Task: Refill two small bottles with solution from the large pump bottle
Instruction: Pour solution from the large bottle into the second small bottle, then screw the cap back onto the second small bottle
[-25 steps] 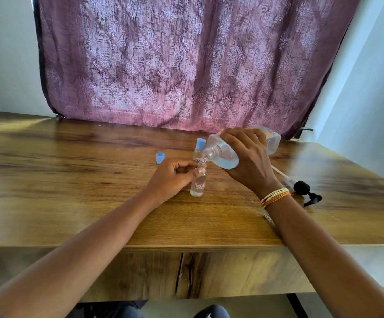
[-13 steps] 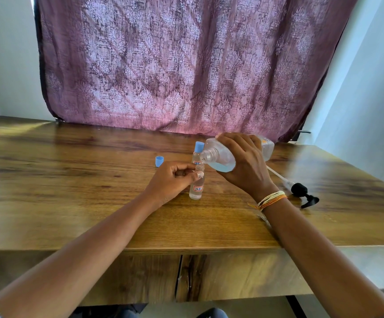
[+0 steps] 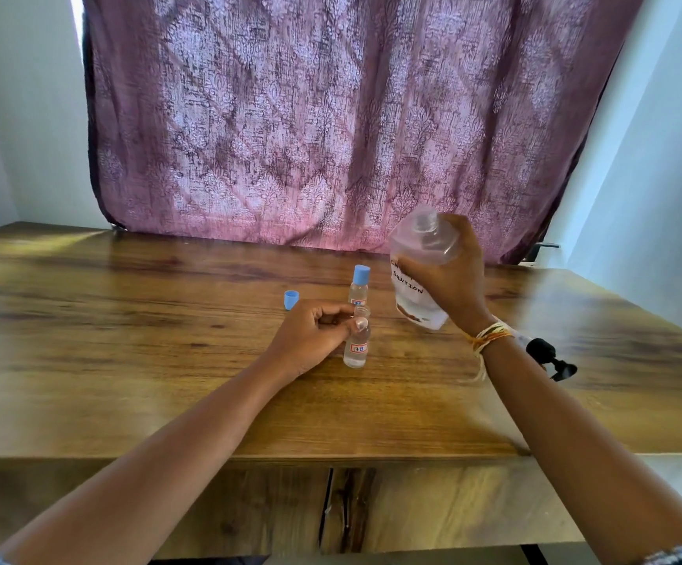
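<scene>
The table [image 3: 127,360] is a thick slab of brown wood with a dark streaky grain and a smooth, slightly shiny top. Two small bottles of clear plastic stand on it, both slim cylinders with a little red-edged label. The nearer open bottle [image 3: 357,344] has no cap and holds clear liquid up to about its shoulder; the left hand [image 3: 310,340] pinches it near the neck between thumb and curled fingers, the heel of the hand resting on the wood. The capped bottle [image 3: 358,286] stands just behind it, upright, with a round light-blue cap, and also has clear liquid inside. One loose blue cap [image 3: 291,299] sits on the table to the left of both bottles, near the left hand but apart from it. The right hand [image 3: 451,279] grips the large bottle [image 3: 420,271] around its body and holds it in the air to the right of the small bottles, mouth uppermost and tilted; it is clear, rounded plastic with a white handwritten label and clear liquid low inside. A black pump head [image 3: 551,358] lies on the table beside the right wrist, which wears a bunch of yellow and orange threads [image 3: 488,335]. A purple patterned curtain [image 3: 331,116] hangs behind.
</scene>
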The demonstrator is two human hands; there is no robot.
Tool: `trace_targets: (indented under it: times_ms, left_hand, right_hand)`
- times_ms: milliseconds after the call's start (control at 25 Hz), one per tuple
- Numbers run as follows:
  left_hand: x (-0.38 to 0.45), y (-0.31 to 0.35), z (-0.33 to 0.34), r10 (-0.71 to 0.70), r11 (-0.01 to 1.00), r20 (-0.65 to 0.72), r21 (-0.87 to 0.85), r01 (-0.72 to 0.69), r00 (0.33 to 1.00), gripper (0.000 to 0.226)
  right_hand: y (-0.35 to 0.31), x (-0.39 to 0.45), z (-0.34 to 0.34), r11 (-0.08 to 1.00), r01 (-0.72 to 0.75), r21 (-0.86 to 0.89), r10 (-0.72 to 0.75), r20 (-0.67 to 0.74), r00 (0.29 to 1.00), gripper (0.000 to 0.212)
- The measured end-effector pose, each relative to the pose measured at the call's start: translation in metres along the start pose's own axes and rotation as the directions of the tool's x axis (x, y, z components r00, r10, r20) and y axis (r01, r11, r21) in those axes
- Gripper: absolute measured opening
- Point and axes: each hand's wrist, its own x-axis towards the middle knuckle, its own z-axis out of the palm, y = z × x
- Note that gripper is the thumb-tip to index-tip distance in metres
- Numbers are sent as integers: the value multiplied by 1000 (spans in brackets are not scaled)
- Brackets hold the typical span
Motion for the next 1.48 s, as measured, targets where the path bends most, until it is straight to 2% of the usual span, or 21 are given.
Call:
trace_targets:
  times_ms: [120, 200, 480, 520, 600, 680, 760, 800, 880, 1040, 1320, 1480]
  left_hand:
    - [2, -1, -1, -8, 1000, -10, 1, 8, 1000, 21]
    - [3, -1, -1, 0, 1000, -17, 30, 1, 1000, 23]
    - [2, 1, -3, 25, 997, -41, 70, -22, 999, 22]
    - [2, 1, -3, 24, 997, -44, 72, -21, 999, 23]
    - [1, 2, -4, 38, 995, -47, 92, -33, 998, 24]
    - [1, 3, -5, 51, 992, -56, 114, -44, 997, 24]
    - [1, 2, -5, 36, 994, -82, 108, -27, 996, 21]
    - [0, 2, -6, 19, 995, -93, 100, -9, 995, 19]
    - [-1, 2, -7, -17, 995, -102, 93, 27, 995, 20]
    - [-5, 2, -13, -31, 994, -106, 98, 42, 994, 20]
    - [-17, 0, -43, 6, 995, -130, 98, 7, 991, 24]
    - [-18, -3, -58, 27, 990, -162, 142, -4, 986, 29]
  right_hand:
    - [5, 19, -1, 958, -210, 195, 204, 50, 978, 54]
    - [6, 28, 0, 919, -294, 261, 276, 105, 955, 54]
    - [9, 36, 4, 924, -314, 218, 275, 189, 942, 53]
    - [10, 34, 4, 920, -323, 223, 283, 192, 940, 57]
    - [7, 28, 4, 914, -331, 233, 305, 144, 942, 79]
    - [4, 18, 3, 970, -203, 134, 213, -59, 975, 87]
    - [0, 7, 1, 998, 44, -51, -56, -264, 963, 70]
    - [-5, 1, 2, 982, 153, -108, -179, -296, 938, 58]
    - [-13, -9, 7, 947, 294, -129, -317, -229, 920, 35]
    - [-18, -27, 25, 925, 367, -102, -366, 27, 930, 13]
    - [-16, -38, 61, 925, 371, -83, -314, 386, 868, 12]
    - [-20, -40, 90, 944, 286, -163, -135, 601, 788, 33]
